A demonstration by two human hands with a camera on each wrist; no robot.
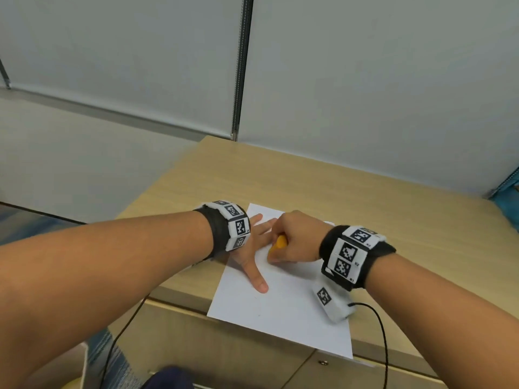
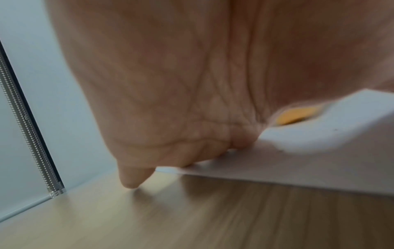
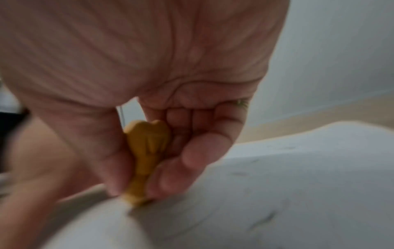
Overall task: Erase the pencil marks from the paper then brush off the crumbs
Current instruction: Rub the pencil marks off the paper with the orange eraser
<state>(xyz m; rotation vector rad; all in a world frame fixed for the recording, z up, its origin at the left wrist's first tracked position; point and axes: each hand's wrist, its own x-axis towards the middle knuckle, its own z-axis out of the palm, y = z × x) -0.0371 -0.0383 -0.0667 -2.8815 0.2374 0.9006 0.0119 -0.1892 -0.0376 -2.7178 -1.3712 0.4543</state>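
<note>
A white sheet of paper [image 1: 283, 310] lies on the wooden desk [image 1: 309, 181], its near edge hanging over the desk front. My left hand [image 1: 252, 248] lies flat on the sheet's upper left part with straight, spread fingers, holding it down. My right hand [image 1: 295, 242] pinches a yellow-orange eraser [image 1: 278, 244] between thumb and fingers. The eraser's lower tip [image 3: 136, 200] touches the paper [image 3: 277, 193]. The eraser [image 2: 296, 116] also shows past my left palm [image 2: 192, 84]. Faint pencil strokes [image 3: 264, 219] show on the sheet to the right of the eraser.
A grey partition wall [image 1: 365, 80] stands along the desk's far edge. A beaded blind chain [image 1: 238, 66] hangs at the corner behind the desk. Black cables [image 1: 382, 332] run from the wrist cameras over the desk front. Drawer fronts [image 1: 224, 346] sit below the desk edge.
</note>
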